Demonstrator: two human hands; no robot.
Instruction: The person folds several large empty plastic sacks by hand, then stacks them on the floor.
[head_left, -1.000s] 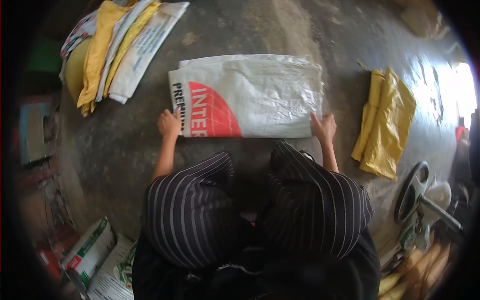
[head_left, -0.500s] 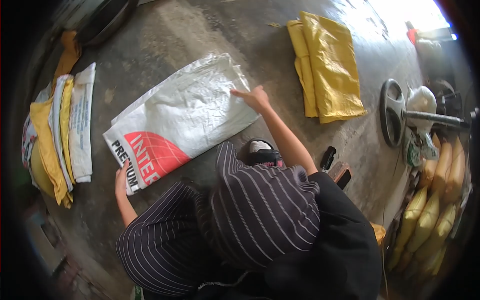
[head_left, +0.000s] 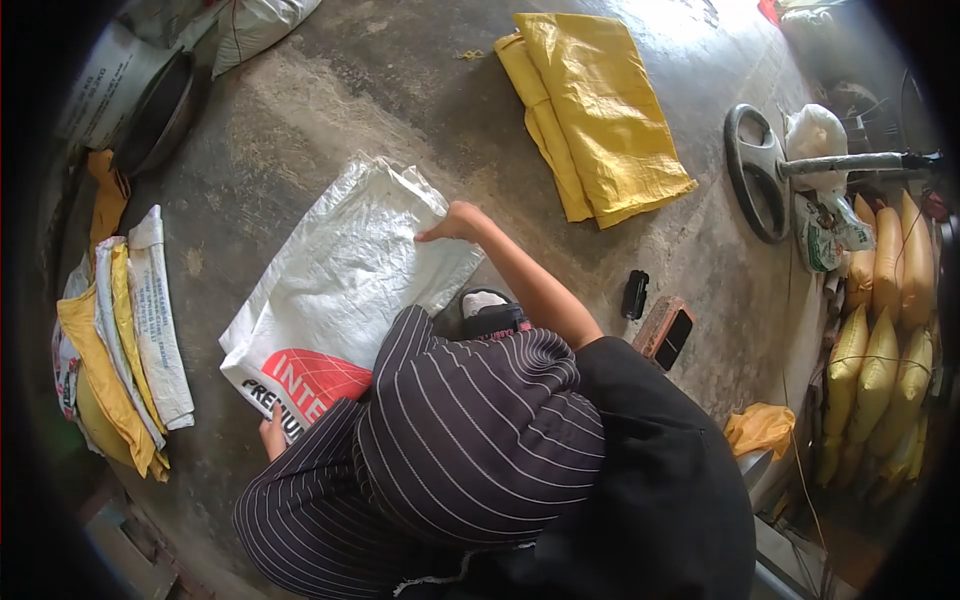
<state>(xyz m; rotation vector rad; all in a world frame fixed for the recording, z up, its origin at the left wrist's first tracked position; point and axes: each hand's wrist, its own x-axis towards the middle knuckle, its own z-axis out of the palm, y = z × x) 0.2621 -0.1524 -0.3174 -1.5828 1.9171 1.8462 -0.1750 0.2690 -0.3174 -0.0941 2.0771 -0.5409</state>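
A white woven plastic sack (head_left: 340,270) with a red printed patch and black lettering lies folded flat in front of my legs, its far corner raised and wrinkled. My left hand (head_left: 272,434) is closed on the printed edge at the near left, partly hidden by my striped knee. At the opposite end, my right hand (head_left: 456,222) pinches the sack's right edge, thumb on top. Part of the sack's near side is covered by my leg. Beyond my right hand lies a folded yellow sack (head_left: 610,120) on the concrete floor.
Folded sacks (head_left: 150,320) are stacked at the left, near a dark basin (head_left: 155,115). To my right are a phone (head_left: 674,338) on a brick-like block and a small black object (head_left: 635,295). Farther right stand a black wheel-like handle (head_left: 752,170) and several yellowish filled bags (head_left: 885,370).
Both hands have drawn the sack nearer to my legs, and its far side now bulges and creases more. The camera view has shifted and turned slightly.
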